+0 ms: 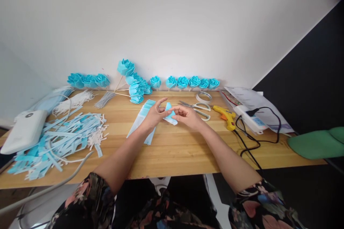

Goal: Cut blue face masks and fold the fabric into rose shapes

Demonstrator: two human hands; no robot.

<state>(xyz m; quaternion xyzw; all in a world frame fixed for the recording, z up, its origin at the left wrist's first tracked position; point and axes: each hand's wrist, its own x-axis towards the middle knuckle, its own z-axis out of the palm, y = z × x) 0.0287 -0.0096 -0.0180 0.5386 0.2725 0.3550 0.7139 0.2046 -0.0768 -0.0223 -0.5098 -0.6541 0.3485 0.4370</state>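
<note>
Blue, crinkly paper piece (170, 118) between both hands (172, 114).

Small craft workspace, maybe home or little workshop, can't tell which. Wooden table (185, 154) against plain pale wall (172, 25). Blue handmade-looking flowers (182, 82) lined along back edge. Yellow glue gun (228, 117), scissors (200, 107), tape roll (203, 97), power strip (251, 120) on right; heap of cut strips (72, 136) on left.

Bare tabletop (174, 154) lies open nearer the body than the hands; scissors (200, 109) block just rightward.
</note>
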